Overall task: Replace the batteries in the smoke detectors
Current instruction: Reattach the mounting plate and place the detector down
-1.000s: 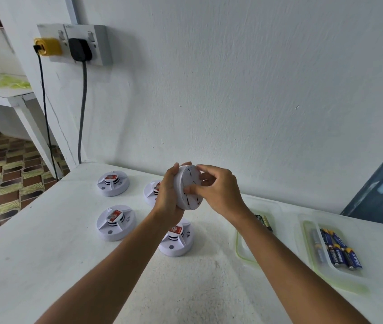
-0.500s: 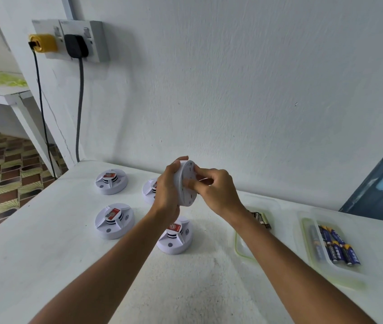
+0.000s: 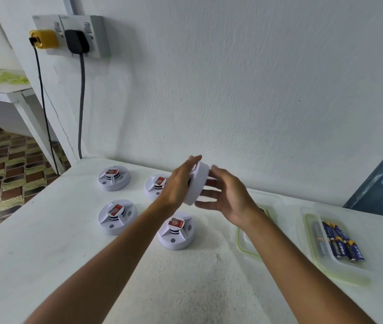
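From the head view, a white smoke detector (image 3: 196,183) is held up on edge above the table (image 3: 45,265), just in front of the wall, between the two hands. It is gripped by the left hand (image 3: 176,185), whose fingers are curled round its dome side, while the right hand (image 3: 226,195) is spread beside it, fingers straight and apart, only the fingertips (image 3: 205,183) seeming to touch the flat back. The disc's short axis is laid roughly level, its flat base turned rightward toward the right palm; its faces stand near upright, tilted a little. The battery bay cannot be seen, so this unit's progress cannot be told. Four more detectors (image 3: 117,216) are left dome-up on the table, apparently unopened. Fresh batteries (image 3: 342,244) are seen lying in the right tray (image 3: 312,253); the near tray (image 3: 244,244) is mostly hidden by the right forearm. Most of the job is judged still to be done.
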`<state>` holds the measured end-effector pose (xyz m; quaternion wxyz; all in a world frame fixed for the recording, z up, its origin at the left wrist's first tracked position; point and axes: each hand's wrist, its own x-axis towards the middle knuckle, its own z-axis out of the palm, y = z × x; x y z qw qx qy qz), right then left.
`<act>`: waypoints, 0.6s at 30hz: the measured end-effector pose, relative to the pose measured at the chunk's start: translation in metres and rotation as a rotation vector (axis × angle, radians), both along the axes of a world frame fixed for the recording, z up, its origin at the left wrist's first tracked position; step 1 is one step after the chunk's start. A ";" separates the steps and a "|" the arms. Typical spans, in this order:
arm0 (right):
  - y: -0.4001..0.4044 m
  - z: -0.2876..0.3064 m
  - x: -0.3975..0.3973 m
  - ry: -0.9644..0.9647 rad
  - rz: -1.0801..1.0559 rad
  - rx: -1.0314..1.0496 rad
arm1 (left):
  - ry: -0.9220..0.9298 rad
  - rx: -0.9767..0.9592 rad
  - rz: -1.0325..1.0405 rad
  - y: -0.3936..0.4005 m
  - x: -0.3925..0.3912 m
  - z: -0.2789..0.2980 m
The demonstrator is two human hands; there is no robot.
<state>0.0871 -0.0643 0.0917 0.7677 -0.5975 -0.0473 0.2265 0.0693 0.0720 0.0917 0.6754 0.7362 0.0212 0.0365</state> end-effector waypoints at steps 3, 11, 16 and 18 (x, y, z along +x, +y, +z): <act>-0.018 -0.006 -0.005 0.196 0.156 0.126 | 0.047 0.139 -0.156 0.000 -0.007 -0.002; -0.049 -0.043 -0.042 0.246 0.325 0.295 | 0.033 -0.182 -0.080 0.015 -0.051 -0.024; -0.051 -0.075 -0.068 0.197 0.276 0.191 | 0.023 -0.206 0.043 0.018 -0.095 -0.065; -0.053 -0.090 -0.075 0.164 0.257 0.147 | 0.063 -0.208 0.005 0.014 -0.114 -0.084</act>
